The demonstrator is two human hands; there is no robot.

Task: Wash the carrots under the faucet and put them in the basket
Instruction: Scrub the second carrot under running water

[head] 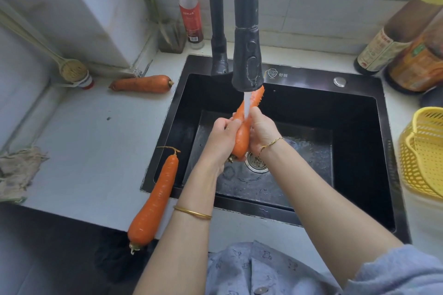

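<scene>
The sink [311,76] sits in the bench [96,139], with the faucet [247,55] at its far rim. Under the faucet, over the drain, the middle carrot [241,141] lies between the left hand [221,137] and the right hand [262,130]. Left of the sink, the near carrot [153,199] lies on the bench, its tip seemingly over the rim. The far carrot [142,84] lies by the wall. The basket [422,155] stands to the sink's right.

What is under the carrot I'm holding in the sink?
The drain strainer in the wet sink floor lies below the carrot; the carrot's end and right hand cover part of it.
</scene>
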